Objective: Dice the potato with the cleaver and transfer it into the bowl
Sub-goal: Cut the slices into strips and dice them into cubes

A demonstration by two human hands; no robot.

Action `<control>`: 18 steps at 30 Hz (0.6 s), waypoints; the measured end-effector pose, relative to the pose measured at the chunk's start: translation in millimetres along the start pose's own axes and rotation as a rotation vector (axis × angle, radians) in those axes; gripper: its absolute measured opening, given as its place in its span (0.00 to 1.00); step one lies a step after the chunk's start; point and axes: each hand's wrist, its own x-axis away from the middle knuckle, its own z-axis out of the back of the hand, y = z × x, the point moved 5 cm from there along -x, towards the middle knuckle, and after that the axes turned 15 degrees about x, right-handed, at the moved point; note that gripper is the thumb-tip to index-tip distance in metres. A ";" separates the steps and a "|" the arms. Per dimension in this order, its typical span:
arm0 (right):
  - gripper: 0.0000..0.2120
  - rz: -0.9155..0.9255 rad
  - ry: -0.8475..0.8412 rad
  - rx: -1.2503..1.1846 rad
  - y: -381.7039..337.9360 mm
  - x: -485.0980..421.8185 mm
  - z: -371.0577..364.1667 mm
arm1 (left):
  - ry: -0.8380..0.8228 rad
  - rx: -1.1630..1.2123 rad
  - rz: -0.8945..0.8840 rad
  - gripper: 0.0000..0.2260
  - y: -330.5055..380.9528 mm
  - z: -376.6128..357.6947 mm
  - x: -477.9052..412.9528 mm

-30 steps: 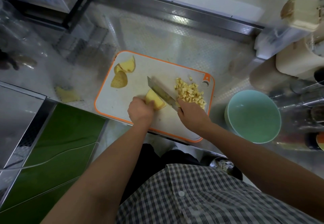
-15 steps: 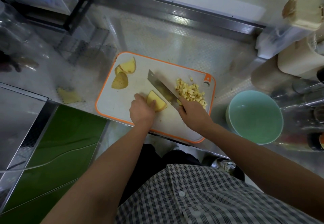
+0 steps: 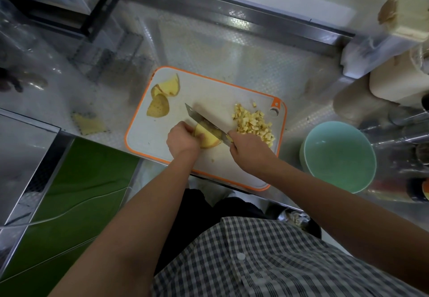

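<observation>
Potato chunk (image 3: 207, 139), left hand (image 3: 182, 140) gripping, cleaver (image 3: 207, 122) atop

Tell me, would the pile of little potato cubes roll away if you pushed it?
Probably not: the cubes have flat sides, so they would likely slide over the board rather than roll. They lie in a loose heap, so a push would probably scatter some; one already sits apart. Being small, each is likely light.
</observation>
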 end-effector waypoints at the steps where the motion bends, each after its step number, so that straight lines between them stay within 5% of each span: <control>1: 0.08 -0.004 -0.010 0.006 -1.4 -0.5 0.0 | -0.008 0.003 0.005 0.10 0.4 0.1 -0.9; 7: 0.02 -0.043 -0.085 -0.004 -8.5 -7.0 -6.3 | -0.038 0.012 0.022 0.08 0.7 -0.2 -6.4; 18: 0.09 -0.039 0.006 -0.058 -12.1 -16.4 -26.5 | -0.057 -0.021 0.010 0.08 3.1 2.0 -7.5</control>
